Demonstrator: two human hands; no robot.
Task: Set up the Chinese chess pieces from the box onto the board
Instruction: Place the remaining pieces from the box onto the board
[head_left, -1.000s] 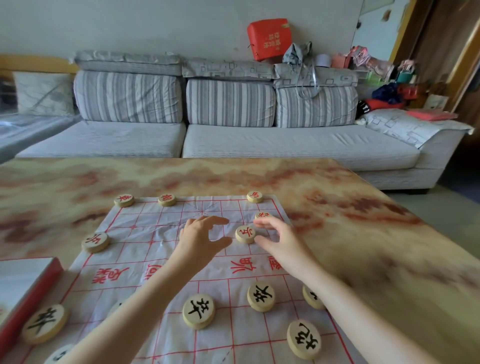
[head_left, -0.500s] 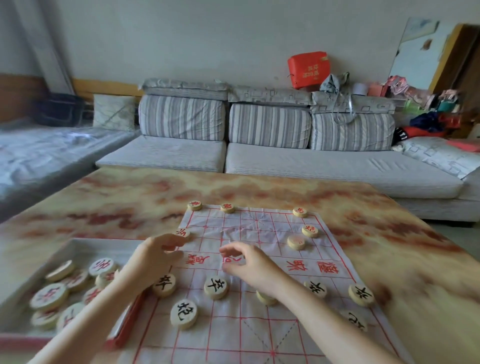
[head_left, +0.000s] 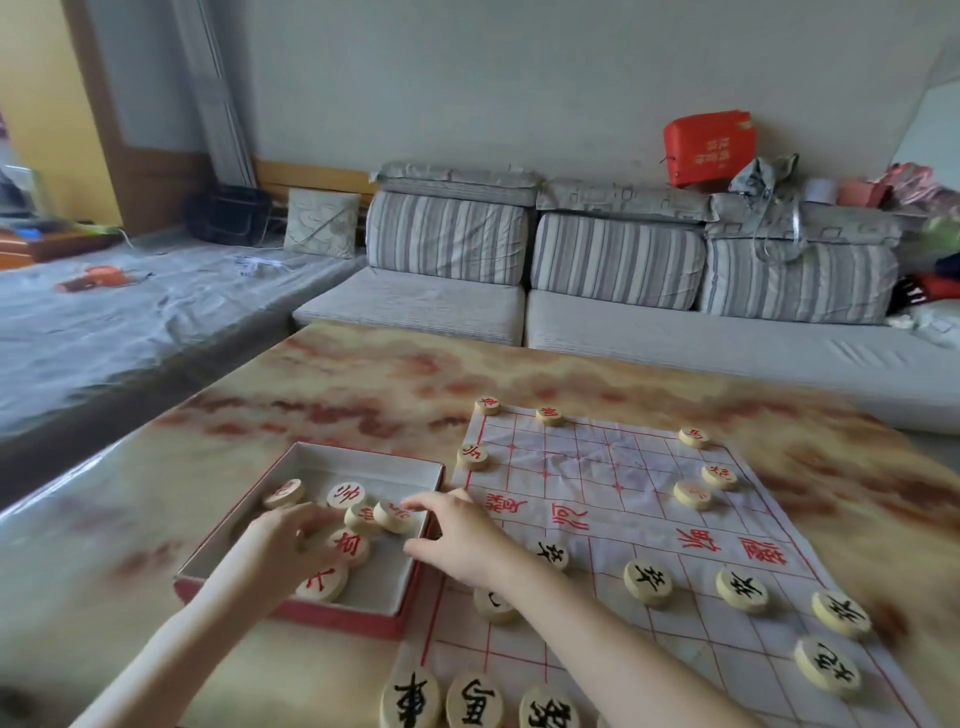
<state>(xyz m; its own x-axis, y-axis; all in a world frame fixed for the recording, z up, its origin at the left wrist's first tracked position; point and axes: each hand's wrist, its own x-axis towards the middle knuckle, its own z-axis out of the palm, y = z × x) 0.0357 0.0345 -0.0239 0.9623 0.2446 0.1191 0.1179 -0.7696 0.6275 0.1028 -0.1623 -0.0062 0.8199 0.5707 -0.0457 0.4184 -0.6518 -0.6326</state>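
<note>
A shallow box (head_left: 363, 460) with white walls and a red outside sits left of the board and holds several wooden pieces with red characters (head_left: 345, 495). My left hand (head_left: 288, 543) is inside the box, its blurred fingers resting on the pieces and lifting none. My right hand (head_left: 460, 540) reaches over the box's right wall, thumb and forefinger apart around a red-marked piece (head_left: 396, 517). The white cloth board (head_left: 597, 467) has a red grid. Several red pieces (head_left: 549, 415) stand on its far side and several black pieces (head_left: 648, 582) on its near side.
The board and box lie on a marbled orange-cream table (head_left: 363, 395). A striped grey sofa (head_left: 613, 260) runs along the table's far edge, with a red bag (head_left: 709, 148) on its backrest. A covered bed (head_left: 130, 301) stands at the left.
My view swung left from the board to the box. Both hands left the board's far side and came back to the box. A red piece stays where they were.
</note>
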